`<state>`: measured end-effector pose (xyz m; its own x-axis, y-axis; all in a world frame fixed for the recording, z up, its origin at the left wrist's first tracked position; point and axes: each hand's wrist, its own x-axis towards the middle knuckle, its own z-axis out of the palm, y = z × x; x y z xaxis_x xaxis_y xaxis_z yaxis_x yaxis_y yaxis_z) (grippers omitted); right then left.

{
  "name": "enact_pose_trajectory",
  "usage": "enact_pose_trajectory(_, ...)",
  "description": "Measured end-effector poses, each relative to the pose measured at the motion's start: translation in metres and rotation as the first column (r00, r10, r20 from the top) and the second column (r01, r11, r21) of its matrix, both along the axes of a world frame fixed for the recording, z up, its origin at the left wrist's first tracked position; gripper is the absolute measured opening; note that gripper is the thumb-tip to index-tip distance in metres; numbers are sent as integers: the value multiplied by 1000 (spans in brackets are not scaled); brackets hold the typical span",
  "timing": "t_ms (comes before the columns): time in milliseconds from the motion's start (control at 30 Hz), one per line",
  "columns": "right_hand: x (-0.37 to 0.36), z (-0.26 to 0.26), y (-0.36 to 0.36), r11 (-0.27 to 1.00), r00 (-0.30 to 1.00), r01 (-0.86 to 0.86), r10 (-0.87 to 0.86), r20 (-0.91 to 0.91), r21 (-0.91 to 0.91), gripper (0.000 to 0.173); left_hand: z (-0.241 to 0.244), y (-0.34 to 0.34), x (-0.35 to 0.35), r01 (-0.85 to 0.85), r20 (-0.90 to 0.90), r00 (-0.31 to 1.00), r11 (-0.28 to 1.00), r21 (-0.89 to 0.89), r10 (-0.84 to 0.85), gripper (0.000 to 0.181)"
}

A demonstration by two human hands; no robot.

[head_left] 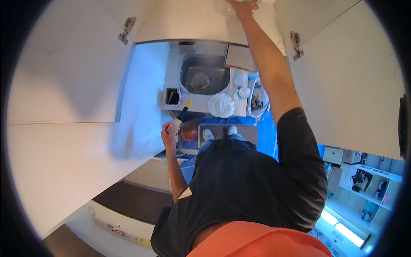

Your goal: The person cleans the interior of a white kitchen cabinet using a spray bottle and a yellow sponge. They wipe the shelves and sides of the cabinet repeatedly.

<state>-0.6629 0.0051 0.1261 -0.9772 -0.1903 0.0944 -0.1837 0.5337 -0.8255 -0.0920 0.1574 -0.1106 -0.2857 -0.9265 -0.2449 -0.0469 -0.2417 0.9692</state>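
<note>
My left hand (169, 133) is raised beside a white cabinet panel. Its fingers close around the pale end of a brush (182, 114), whose dark handle with a yellow tip points away from me. My right arm stretches to the top edge of the view, over a white cabinet shelf (192, 19). There my right hand (245, 8) is at a clear, see-through object (224, 8), partly cut off by the frame; whether the fingers grip it is unclear.
White doors with metal hinges (127, 30) (296, 45) stand on both sides. Below are a steel sink (205, 74), a plastic-covered round thing (221, 105), clear containers (242, 93), a dark square container (172, 96) and a filled bin (258, 98). My feet stand on a brown platform (250, 135).
</note>
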Motion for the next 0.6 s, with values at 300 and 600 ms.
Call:
enact_pose_trajectory(300, -43, -27, -5, 900, 894, -115, 278, 350, -421, 146, 3, -27, -42, 156, 21, 988, 987, -39, -155, 28)
enact_pose_trajectory(600, 48, -19, 35, 902, 923, -368, 325, -207, -225, 119, 10, -18, -110, 273, -63, 960, 962, -18, -274, 22)
